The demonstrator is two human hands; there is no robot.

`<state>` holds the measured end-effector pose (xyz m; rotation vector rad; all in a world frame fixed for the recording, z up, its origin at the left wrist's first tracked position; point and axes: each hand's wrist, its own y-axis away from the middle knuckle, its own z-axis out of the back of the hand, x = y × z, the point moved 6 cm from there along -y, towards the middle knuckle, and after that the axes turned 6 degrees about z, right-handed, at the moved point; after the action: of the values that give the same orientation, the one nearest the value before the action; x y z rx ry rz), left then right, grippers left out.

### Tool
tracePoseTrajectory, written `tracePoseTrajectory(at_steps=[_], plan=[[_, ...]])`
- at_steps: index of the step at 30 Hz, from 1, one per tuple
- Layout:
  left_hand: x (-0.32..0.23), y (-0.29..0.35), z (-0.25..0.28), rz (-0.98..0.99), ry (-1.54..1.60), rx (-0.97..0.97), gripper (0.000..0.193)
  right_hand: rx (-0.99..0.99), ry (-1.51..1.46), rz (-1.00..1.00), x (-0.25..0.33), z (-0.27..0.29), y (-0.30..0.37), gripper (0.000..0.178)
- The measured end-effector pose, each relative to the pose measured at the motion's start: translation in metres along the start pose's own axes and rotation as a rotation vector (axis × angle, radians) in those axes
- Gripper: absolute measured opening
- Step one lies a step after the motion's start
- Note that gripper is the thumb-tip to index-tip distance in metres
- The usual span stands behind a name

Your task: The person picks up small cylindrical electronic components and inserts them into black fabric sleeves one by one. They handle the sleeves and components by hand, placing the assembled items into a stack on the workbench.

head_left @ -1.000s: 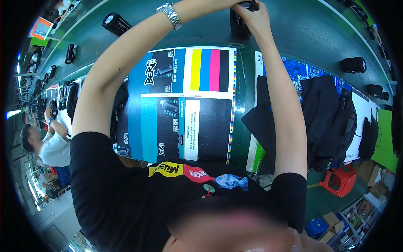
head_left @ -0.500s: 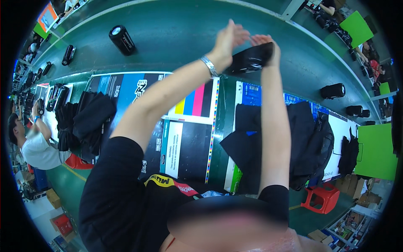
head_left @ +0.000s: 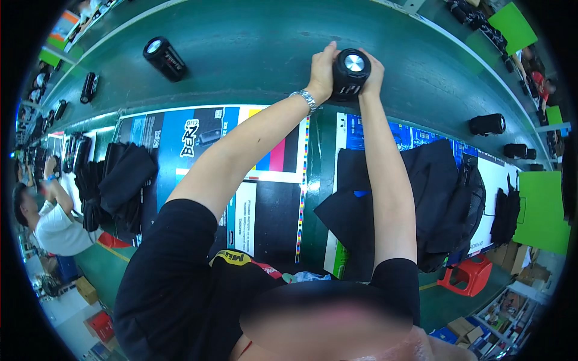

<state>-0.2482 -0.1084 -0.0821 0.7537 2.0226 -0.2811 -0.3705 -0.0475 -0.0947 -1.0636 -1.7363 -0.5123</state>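
Note:
A black cylindrical portable speaker [head_left: 346, 84] with a silver round end stands between my two hands over the near side of the green belt [head_left: 253, 54]. My left hand [head_left: 322, 73] grips its left side, fingers closed and thumb side up. My right hand [head_left: 373, 75] is closed around the opposite side. The silver end faces up; whether the bottom touches the belt, I cannot tell.
Another black speaker [head_left: 165, 59] is on the belt to the left, and one lies at right [head_left: 487, 124]. Printed sheets [head_left: 265, 210] and piles of black cloth [head_left: 415, 198] cover the near bench. A red stool [head_left: 466, 277] stands at right; a co-worker [head_left: 57, 225] sits at left.
The speaker has turned from lying tilted in my right hand to silver end up. My left hand, spread and apart before, has closed on it. The other speakers have shifted slightly in the picture.

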Motion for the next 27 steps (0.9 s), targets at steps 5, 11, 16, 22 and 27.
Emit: tracePoseTrajectory(at_steps=[5, 11, 16, 22, 27], plan=[[-0.041, 0.023, 0.024, -0.094, -0.290, -0.142, 0.044, -0.140, 0.010, -0.166, 0.005, 0.002, 0.010, 0.019], [-0.152, 0.148, 0.094, -0.375, -0.662, -0.033, 0.036, -0.219, 0.344, 0.263, 0.128, 0.116, 0.025, 0.031], [-0.241, 0.265, 0.257, -0.674, -1.434, -0.418, 0.033, -0.133, 0.338, 0.501, 0.181, 0.025, 0.123, 0.028], [-0.285, 0.328, 0.329, -0.500, -1.856, -0.627, 0.034, 0.288, 0.291, 0.365, 0.153, -0.096, 0.206, 0.019], [-0.303, 0.313, 0.272, -0.756, -1.307, -0.631, 0.021, 0.570, 0.267, 0.063, 0.096, -0.166, 0.272, 0.019]])
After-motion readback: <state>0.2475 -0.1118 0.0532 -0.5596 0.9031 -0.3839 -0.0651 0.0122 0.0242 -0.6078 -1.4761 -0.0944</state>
